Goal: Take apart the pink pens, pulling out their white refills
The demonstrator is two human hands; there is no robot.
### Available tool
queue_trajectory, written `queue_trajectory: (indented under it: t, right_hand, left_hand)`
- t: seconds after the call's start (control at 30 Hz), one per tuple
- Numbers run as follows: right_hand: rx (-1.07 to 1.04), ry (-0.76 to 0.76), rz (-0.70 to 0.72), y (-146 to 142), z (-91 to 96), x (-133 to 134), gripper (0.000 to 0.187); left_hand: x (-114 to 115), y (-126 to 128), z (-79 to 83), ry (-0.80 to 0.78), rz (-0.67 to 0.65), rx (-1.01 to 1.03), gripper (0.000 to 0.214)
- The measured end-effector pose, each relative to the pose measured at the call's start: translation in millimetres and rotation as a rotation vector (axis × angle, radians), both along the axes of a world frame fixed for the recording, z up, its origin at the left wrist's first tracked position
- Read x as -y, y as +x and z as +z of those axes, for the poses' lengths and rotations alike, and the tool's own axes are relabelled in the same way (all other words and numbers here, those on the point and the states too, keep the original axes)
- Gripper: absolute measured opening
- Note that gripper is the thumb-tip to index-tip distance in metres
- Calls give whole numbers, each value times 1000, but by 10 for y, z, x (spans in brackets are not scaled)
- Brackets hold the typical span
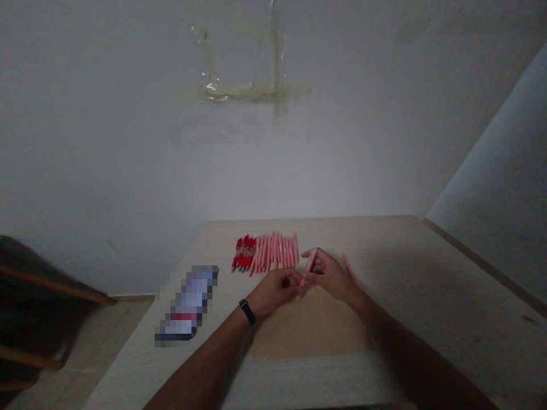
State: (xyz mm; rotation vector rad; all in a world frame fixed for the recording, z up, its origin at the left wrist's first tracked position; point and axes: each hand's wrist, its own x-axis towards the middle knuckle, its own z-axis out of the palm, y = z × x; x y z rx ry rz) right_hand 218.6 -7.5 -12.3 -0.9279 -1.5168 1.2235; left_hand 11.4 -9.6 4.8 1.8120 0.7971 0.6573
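Observation:
Between my two hands a slim pink pen is held at a slant over a brown sheet. My right hand grips it between thumb and fingers. Closed fingers of my left hand pinch near the pen's lower end; their tips are partly hidden. Just beyond the hands lies a row of several pink pens, side by side. At the left end of that row are several red pens with grey tips. Another pink pen lies alone, just past my right hand.
The pale wooden table reaches back to a grey wall with strips of clear tape on it. A pixelated, phone-like object lies on the left. Wooden furniture bars stand beyond the table's left edge.

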Motion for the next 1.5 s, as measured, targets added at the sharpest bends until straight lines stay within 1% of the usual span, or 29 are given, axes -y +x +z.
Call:
queue_trajectory:
  t: [0.1,0.17,0.23,0.3,0.37,0.43,0.5,0.67,0.87,1.03,1.13,1.33,1.5]
  right_hand:
    - [30,72,-56,-31,-15,9,63]
    - [60,113,-97,-41,-10,20,69]
    - [71,125,-113,-44,4,33,71]
    - [85,126,-102,-46,20,42,65]
    - [112,132,-88,-46,28,42,54]
    - [137,141,-90,-43,22,31,44]
    - [147,143,-95,-39,5,10,40]
    - [104,93,-60,-27,-25,-29,40]
    - [45,30,12,15,-31,-31,44]
    - [63,55,-34,43,-5,-37,46]
    - [79,76,-63,47,30,-33,47]
    - [89,72,-42,39,23,-37,41]
    - [66,78,-41,38,8,-48,42]
  left_hand:
    - [2,35,-33,-55,-21,21,18]
    - [2,53,-62,-89,-15,37,19]
    - [3,66,-93,-129,-9,69,21]
    - [6,79,-116,-189,-15,121,23]
    - [13,91,-122,-264,-38,169,28]
    - [23,99,-108,-320,-69,193,33]
    - [32,98,-82,-348,-95,197,34]
    - [51,84,-27,-383,-107,209,32]
    - [87,120,-34,-409,-121,212,33]
    - [91,130,-32,-409,-93,188,32]
    - [84,116,-29,-403,-118,180,33]
    - [82,110,-42,-400,-102,211,37]
    - [80,111,-54,-385,-84,209,36]
